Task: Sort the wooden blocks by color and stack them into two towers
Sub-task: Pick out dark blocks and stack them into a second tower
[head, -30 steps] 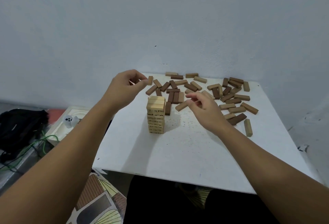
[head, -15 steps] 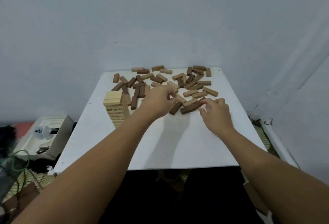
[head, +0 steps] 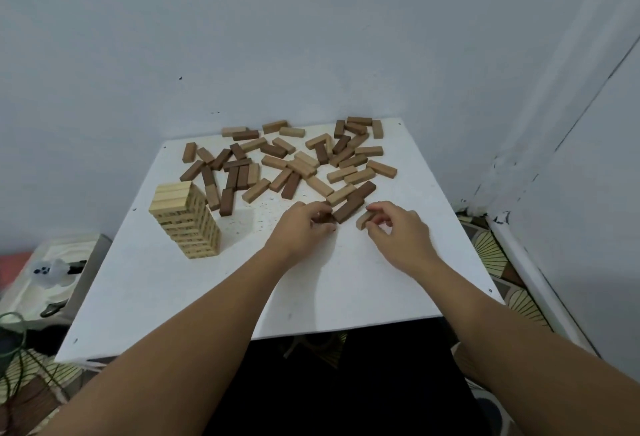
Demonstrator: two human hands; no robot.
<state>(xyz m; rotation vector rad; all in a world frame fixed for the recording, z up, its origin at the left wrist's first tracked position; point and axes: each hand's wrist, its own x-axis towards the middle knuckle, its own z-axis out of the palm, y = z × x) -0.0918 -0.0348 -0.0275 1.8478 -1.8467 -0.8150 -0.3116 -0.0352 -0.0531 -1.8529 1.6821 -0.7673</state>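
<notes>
The left hand [head: 304,224] curls its fingers over a dark block [head: 325,218] just in front of the pile [head: 294,162], covering most of it, so the block's length and the grip cannot be made out. The right hand [head: 398,231] pinches a light block [head: 364,220] beside the pile; its fingers hide the block's near end. Within the pile many blocks overlap, and how many lie underneath cannot be told. The print on the tower [head: 185,219], left of the pile, is too small to read. Far left of the pile, a white thing [head: 48,271] is blurred. Both forearms are cut off by the bottom edge.
</notes>
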